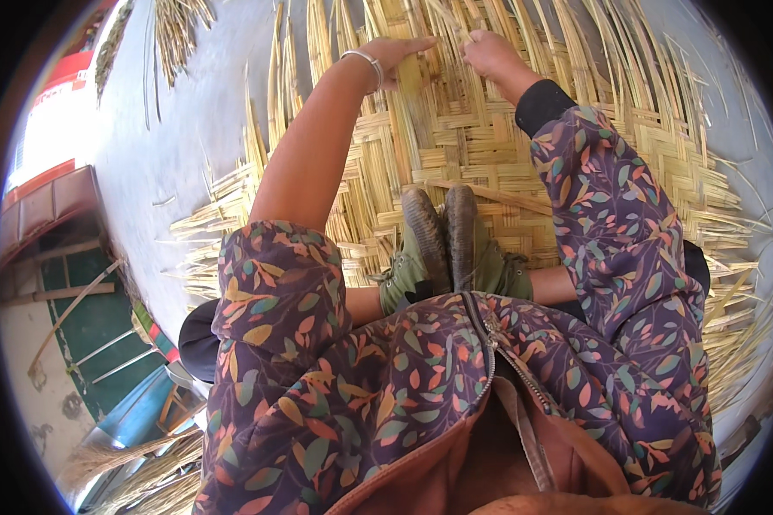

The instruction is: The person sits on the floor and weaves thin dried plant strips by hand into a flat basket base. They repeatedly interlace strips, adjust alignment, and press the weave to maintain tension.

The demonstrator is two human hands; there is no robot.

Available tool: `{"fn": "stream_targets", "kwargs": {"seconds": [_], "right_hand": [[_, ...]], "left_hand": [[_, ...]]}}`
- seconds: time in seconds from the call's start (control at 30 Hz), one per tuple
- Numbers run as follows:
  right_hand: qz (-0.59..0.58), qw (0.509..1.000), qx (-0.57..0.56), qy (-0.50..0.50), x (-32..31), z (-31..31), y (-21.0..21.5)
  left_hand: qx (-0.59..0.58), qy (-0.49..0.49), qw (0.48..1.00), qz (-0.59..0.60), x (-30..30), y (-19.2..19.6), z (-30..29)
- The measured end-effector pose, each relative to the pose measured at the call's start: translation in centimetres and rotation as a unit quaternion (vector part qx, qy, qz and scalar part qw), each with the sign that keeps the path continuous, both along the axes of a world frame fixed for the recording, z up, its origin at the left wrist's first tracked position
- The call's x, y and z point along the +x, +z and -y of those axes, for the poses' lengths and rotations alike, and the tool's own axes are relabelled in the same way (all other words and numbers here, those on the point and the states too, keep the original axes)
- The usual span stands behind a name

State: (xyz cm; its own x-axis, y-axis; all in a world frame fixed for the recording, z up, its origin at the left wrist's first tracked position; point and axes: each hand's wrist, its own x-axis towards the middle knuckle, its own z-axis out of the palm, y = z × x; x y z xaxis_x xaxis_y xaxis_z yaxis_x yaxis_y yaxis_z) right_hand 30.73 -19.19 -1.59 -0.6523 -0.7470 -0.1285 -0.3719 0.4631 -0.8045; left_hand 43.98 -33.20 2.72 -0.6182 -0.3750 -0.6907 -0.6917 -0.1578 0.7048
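A partly woven mat (pixel 524 153) of flat yellow split-cane strips lies on the ground in front of me. My left hand (pixel 392 58), with a bangle (pixel 365 65) at its wrist, rests on the strips near the mat's far part, its fingers stretched out to the right. Just to its right, my right hand (pixel 495 58) is closed, thumb and fingers pinched on the end of a cane strip (pixel 445 15). Long unwoven strips (pixel 627 51) fan out beyond both hands. My shoes (pixel 459 245) rest on the mat's near part.
Loose strip ends (pixel 210 210) stick out along the mat's left side. A bundle of dry stalks (pixel 176 39) lies on the grey ground (pixel 167 142) at the far left. At the lower left are a green panel (pixel 103 313) and more straw (pixel 146 472).
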Motion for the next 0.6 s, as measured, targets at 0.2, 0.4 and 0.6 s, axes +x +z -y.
{"fn": "stream_targets", "kwargs": {"seconds": [0.2,0.4,0.6], "right_hand": [[0.198,0.98,0.013,0.007,-0.9,0.1,-0.6],[0.271,0.961,-0.049,-0.009,-2.3,-0.6,-2.1],[0.223,0.965,-0.134,-0.038,0.2,-1.4,1.3]], "left_hand": [[0.012,0.018,0.999,-0.029,0.7,-1.3,-1.0],[0.003,0.052,0.997,-0.056,-0.5,-3.9,0.3],[0.075,0.091,0.989,-0.085,-0.6,-2.8,-0.2]]}}
